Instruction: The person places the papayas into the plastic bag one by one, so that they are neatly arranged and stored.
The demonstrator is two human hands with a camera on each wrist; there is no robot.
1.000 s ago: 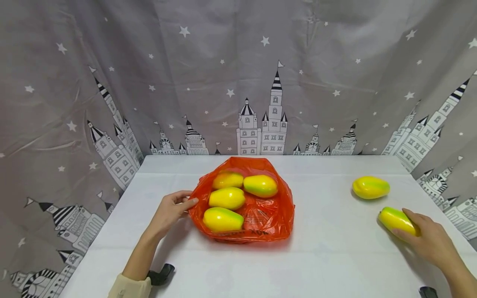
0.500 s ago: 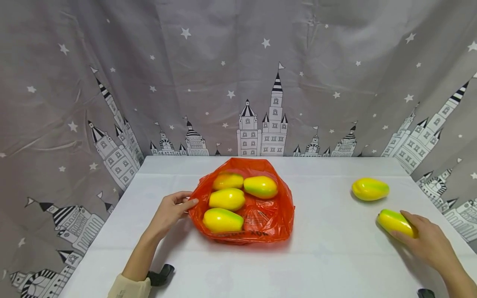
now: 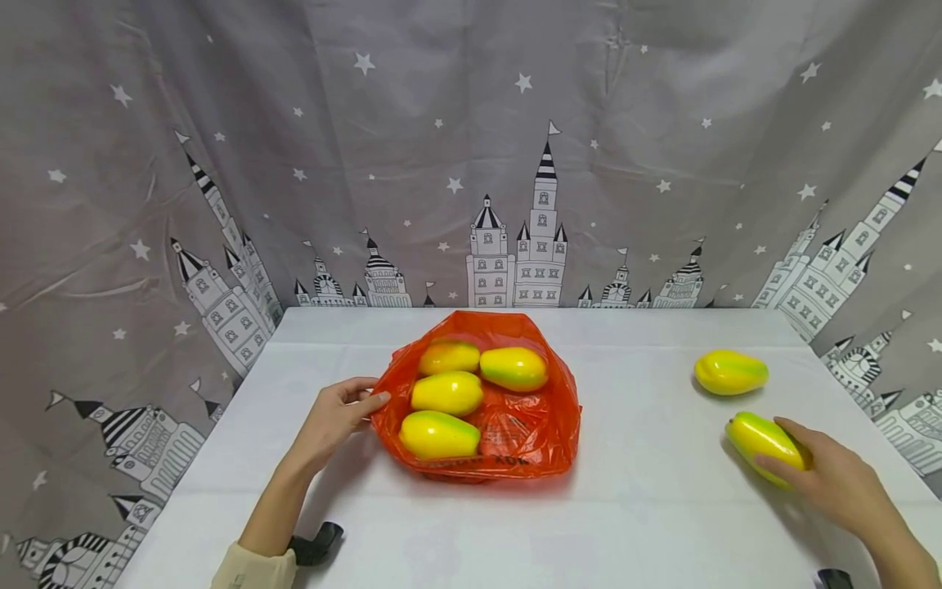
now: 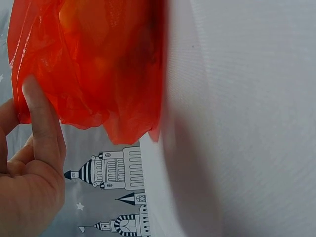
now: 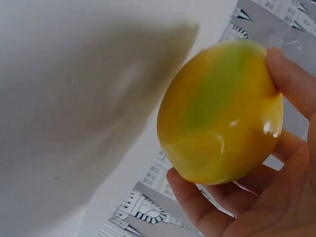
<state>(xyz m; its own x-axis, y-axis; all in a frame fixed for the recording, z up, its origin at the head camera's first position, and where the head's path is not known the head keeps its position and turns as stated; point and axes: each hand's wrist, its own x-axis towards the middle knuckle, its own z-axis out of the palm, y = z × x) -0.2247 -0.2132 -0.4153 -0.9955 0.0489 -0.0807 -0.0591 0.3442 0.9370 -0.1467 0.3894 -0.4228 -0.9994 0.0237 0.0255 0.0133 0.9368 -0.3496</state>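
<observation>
A red plastic bag [image 3: 540, 421] lies with its mouth spread, holding several yellow-green papayas [image 3: 440, 434]. At the left of its mouth, my left hand [image 3: 340, 421] pinches the rim between thumb and fingers; the left wrist view shows the fingers [image 4: 43, 123] against the thin red film. Over on the right, my right hand [image 3: 839, 474] grips another papaya [image 3: 765, 446], thumb on one side and fingers on the other. In the right wrist view this papaya [image 5: 217, 118] looks raised just off the cloth, its shadow beside it. A further papaya [image 3: 731, 373] lies behind it, untouched.
White cloth covers the table [image 3: 633, 523]. A grey curtain [image 3: 412, 106] with printed castles and stars hangs behind and at both sides. Black wrist-worn pieces show by the left forearm [image 3: 283, 499] and near the right forearm.
My right hand has shifted a little to the left with the papaya in its grip. My left hand and the bag have stayed put.
</observation>
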